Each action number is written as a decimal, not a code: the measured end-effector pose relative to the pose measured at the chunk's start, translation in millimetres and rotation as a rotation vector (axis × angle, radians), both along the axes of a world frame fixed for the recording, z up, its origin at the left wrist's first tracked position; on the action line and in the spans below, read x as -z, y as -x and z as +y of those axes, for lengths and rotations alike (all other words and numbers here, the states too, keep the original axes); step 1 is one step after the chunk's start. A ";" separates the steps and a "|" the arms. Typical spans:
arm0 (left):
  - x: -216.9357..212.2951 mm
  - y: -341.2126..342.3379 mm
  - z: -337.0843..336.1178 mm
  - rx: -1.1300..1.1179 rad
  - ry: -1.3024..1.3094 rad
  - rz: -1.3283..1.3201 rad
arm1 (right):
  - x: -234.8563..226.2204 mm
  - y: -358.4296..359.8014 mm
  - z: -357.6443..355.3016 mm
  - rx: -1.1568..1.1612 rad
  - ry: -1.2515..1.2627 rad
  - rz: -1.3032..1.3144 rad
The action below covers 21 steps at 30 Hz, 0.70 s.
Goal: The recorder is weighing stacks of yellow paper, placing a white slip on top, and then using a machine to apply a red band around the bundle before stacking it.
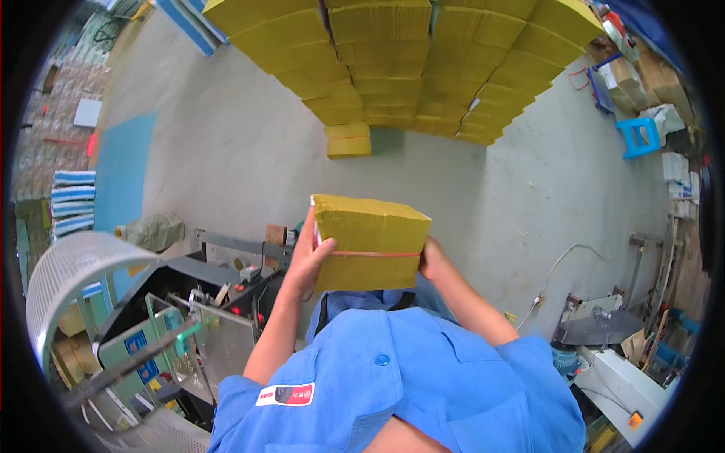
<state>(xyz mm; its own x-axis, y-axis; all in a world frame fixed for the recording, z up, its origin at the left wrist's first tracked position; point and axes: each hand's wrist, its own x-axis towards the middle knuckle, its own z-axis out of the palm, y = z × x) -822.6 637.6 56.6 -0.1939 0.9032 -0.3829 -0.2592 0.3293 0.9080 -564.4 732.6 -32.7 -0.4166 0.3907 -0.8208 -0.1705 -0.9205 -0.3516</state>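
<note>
Both hands hold one bundle of yellow paper sheets (pixel 368 243), bound by a thin red band, lifted in front of the chest above the grey concrete floor (pixel 226 151). The left hand (pixel 308 260) presses flat against the bundle's left side, fingers extended upward along its edge, thumb forward, forearm rising bare from a blue shirt sleeve. The right hand (pixel 432 259) grips the bundle's right side; only its knuckles show behind the stack, so the finger positions cannot be told. Both grips are closed on the bundle. It sits roughly level, slightly tilted. A large stack of identical yellow bundles (pixel 408 60) stands well apart on the floor ahead. A machine with a white perforated guard (pixel 72 272) stands to the left.
</note>
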 end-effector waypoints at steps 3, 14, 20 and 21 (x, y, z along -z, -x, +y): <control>57.4 11.1 69.4 0.062 -0.012 -0.060 | 24.7 -4.1 46.4 0.098 0.009 -0.044; 291.3 18.5 263.8 0.283 0.243 -0.102 | 224.2 2.4 224.0 0.170 0.006 -0.298; 456.3 5.1 318.0 0.150 0.286 -0.089 | 383.5 -0.8 300.4 0.002 0.003 -0.359; 481.0 5.5 324.6 0.135 0.325 -0.058 | 407.0 3.0 313.0 -0.001 0.021 -0.369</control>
